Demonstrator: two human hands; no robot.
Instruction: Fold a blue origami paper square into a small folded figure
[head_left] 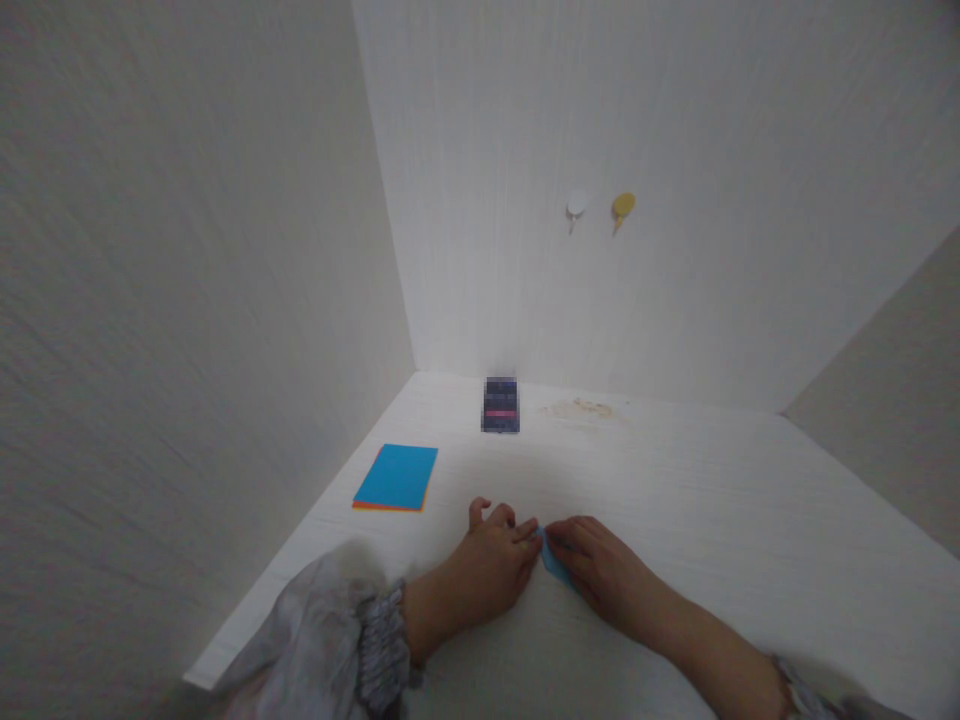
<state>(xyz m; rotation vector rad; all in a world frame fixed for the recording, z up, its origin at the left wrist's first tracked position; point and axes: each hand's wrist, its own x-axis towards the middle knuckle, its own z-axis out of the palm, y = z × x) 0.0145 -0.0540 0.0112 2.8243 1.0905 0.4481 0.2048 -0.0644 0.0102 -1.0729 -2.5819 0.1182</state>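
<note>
Paper, light blue and seemingly folded small (pixel 555 562), lay between the two hands, toward the near part of the white surface (pixel 675 480) and well in from its left edge. The right hand (pixel 600 565) grasped it from the right, its fingers bent closely over the far part, while a narrow piece showed below them. The left hand (pixel 495 565) touched the paper's far end with its fingertips. Two of its other fingers curled up, off the paper; the thumb was hidden, so whether this hand pinched the paper could not be told. The fingertips of both hands nearly met there.

Near the left edge of the surface, beyond the left hand and apart from it, lay a stack of square sheets (pixel 397 477). Its top sheet was bright blue, with orange and yellow showing along the rims beneath. A dark rectangular object (pixel 500 405) with a pink band, too blurred to make out, sat near the back edge. Just to its right, a brownish mark (pixel 592 408) spread over the surface. On the back wall (pixel 495 200) were a white hook (pixel 576 206) and, to its right, a yellow hook (pixel 622 207). A grey gathered sleeve (pixel 382 640) ended at the left wrist.
</note>
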